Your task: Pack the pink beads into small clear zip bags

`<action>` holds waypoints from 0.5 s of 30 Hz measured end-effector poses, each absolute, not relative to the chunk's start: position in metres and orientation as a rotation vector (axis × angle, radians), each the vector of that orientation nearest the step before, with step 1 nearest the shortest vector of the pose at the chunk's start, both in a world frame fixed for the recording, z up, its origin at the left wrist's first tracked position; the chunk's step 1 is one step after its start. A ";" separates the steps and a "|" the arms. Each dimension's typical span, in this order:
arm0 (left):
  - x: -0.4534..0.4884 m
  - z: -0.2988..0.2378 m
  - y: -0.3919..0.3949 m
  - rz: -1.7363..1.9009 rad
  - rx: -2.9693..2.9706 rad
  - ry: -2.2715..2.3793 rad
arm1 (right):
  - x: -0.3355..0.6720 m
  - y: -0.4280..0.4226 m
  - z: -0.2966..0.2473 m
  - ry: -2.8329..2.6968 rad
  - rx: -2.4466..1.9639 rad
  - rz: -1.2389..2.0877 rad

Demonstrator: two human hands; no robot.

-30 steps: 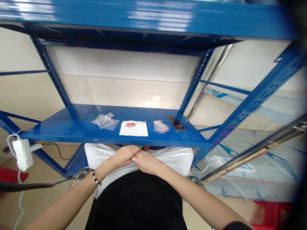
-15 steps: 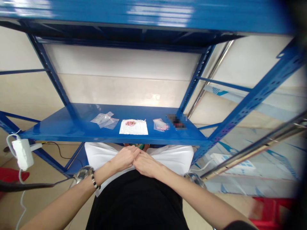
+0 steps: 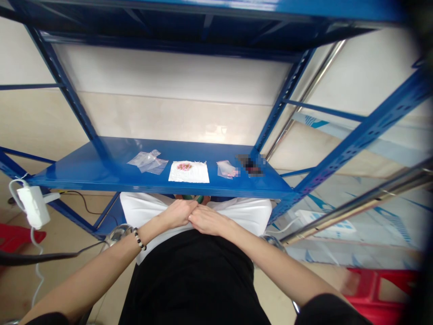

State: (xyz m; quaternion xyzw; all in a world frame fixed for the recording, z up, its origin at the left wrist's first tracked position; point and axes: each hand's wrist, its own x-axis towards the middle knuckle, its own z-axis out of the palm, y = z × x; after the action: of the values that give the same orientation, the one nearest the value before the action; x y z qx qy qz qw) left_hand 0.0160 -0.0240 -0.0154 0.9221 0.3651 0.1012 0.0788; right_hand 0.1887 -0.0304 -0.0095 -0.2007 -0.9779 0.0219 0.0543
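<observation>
My left hand (image 3: 180, 212) and my right hand (image 3: 208, 220) rest together over my lap, just in front of the shelf edge. Both have curled fingers that touch at the tips and knuckles; the palms are turned down and hidden, and no object shows in either. On the blue shelf (image 3: 111, 178) before them, a white cloth or tissue (image 3: 189, 175) lies flat. Small pink and gold bead-like pieces (image 3: 184, 166) are gathered on its upper left part. To the left lie clear plastic bags (image 3: 149, 161). A clear bag (image 3: 226, 169) with pinkish contents lies to the right.
A blurred-out dark item (image 3: 251, 164) is at the shelf's right end. Blue uprights (image 3: 81, 108) and a higher shelf (image 3: 203, 47) frame the space. A white power strip (image 3: 34, 205) hangs at left. Red stools (image 3: 372, 293) stand on the floor.
The view has tipped down slightly, so the shelf and my hands sit higher in the picture. My hands stay together, and the things on the shelf lie as before.
</observation>
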 end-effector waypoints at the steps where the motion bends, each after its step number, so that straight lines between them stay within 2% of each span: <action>1: 0.016 -0.015 -0.024 0.302 2.759 1.098 | 0.189 -0.030 -0.010 -2.963 -0.603 0.068; 15: 0.014 -0.009 -0.024 0.323 2.724 1.099 | 0.188 -0.029 0.000 -3.012 -0.672 0.100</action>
State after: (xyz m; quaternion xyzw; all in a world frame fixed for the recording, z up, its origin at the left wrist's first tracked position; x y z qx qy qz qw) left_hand 0.0142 -0.0240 -0.0094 0.9178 0.3704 0.1087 0.0932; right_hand 0.1885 -0.0291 0.0005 -0.2174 -0.9752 0.0323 0.0269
